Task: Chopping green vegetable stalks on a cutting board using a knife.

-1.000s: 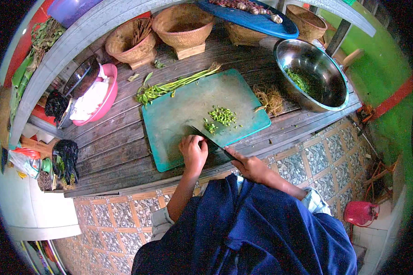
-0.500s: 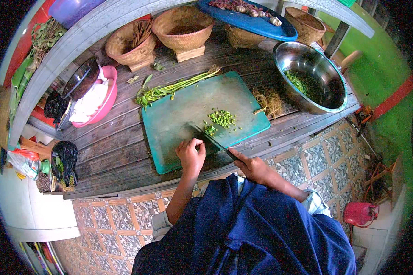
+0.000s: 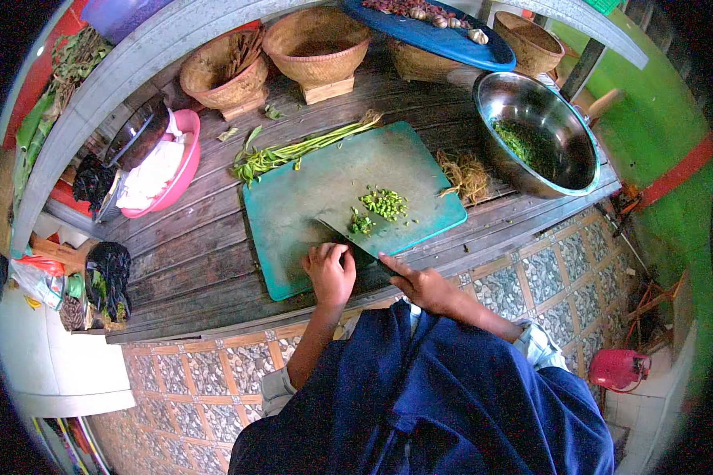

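My left hand [image 3: 330,274] is on the near part of the teal-edged cutting board [image 3: 285,206], fingers curled around something I cannot make out. My right hand [image 3: 421,286] grips a dark knife [image 3: 347,240], index finger along it, the blade slanting up-left just beside my left fingertips. Finely chopped green stems [image 3: 384,203] lie right of the blade, with a smaller green pile [image 3: 362,224] near it. A bunch of long leafy stems [image 3: 309,146] rests along the board's back edge. Pale stringy roots [image 3: 463,174] sit off its right side.
A steel bowl [image 3: 554,119] holding chopped greens stands right. Woven baskets [image 3: 313,63] and a blue tray of shallots and garlic [image 3: 487,51] are behind. A pink basin [image 3: 174,182] and black bag [image 3: 107,281] are left. The wooden table's front edge [image 3: 174,332] runs before me.
My left hand has shifted slightly left. The knife in my right hand has moved a little leftward. The chopped piles look much the same.
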